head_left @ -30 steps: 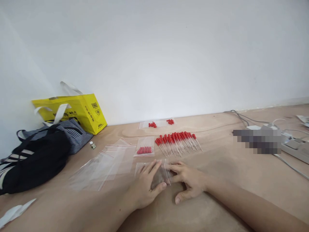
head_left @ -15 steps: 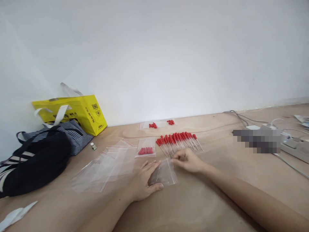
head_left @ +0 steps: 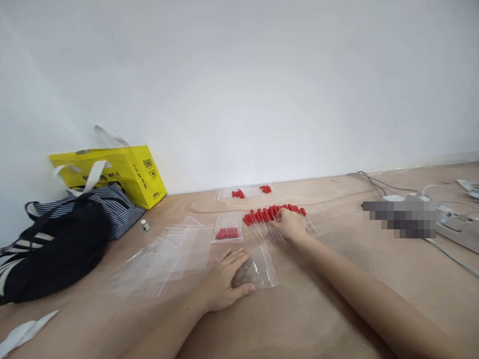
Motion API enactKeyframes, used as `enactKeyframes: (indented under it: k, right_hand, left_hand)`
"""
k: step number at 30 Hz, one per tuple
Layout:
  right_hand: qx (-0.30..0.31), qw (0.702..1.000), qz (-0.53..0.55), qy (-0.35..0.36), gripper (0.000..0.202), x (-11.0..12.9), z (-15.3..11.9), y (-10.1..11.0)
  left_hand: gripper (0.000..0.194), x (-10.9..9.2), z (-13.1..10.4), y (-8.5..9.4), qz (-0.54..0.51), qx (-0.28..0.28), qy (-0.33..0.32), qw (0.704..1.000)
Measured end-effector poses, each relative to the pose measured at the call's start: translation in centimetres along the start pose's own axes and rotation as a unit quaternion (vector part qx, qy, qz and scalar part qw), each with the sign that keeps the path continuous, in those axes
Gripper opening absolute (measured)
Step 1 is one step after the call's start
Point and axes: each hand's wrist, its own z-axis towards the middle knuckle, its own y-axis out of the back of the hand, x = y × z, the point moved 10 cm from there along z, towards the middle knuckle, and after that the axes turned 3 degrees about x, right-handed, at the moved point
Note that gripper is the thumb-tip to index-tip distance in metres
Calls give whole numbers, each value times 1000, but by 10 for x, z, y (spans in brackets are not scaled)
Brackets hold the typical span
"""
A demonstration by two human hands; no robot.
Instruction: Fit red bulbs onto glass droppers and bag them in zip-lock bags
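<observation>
My left hand [head_left: 227,281] lies flat with fingers spread, pressing the left side of a small clear zip bag [head_left: 262,269] onto the table. Beyond it is a row of droppers [head_left: 258,224] with red rubber bulbs and thin clear stems pointing towards me. Over the middle of that row, my right hand [head_left: 292,225] has its thumb and fingers closed at one dropper's bulb end; the fingers hide part of it. Left of the row, another zip bag [head_left: 227,222] holds several red bulbs.
Flat clear bags [head_left: 168,259] overlap on the left of the table. Farther back, more red bulbs [head_left: 238,193] lie on a clear bag by the wall. A small vial [head_left: 145,225], a yellow bag [head_left: 130,174] and a black bag [head_left: 56,254] stand left; a power strip [head_left: 456,224] with cables lies right.
My right hand has left the edge of the small bag and moved forward onto the red bulbs of the droppers. My left hand stays in place on the bag.
</observation>
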Motion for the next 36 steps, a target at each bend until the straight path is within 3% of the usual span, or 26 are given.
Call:
enactKeyframes:
  k: [10,14,18,20,22,26,31,36]
  right_hand:
    - [18,998,50,-28,30,5,10,-10]
    - [20,995,96,6,30,6,10,-3]
    - [43,985,153,64,44,2,-8,3]
    - [83,961,243,98,58,-1,-25,-1]
    - [124,912,371,122,73,-3,-43,-6]
    - [134,829,526,135,91,-1,-66,-13]
    - [102,781,607,105,85,2,-70,-28]
    - [115,759,633,98,60,7,-74,-39]
  left_hand:
    - [64,-1,0,1,0,-4,-4,1000]
    - [65,-2,1,1,6,3,-2,1000]
    - [64,-3,1,1,10,7,0,1000]
    - [64,-3,1,1,12,7,1,1000]
    - [63,-3,1,1,13,6,1,1000]
    - [62,-4,1,3,9,-2,-1,1000]
    - [61,-5,1,4,5,-4,1,1000]
    - [60,-6,1,5,-12,-33,6,999]
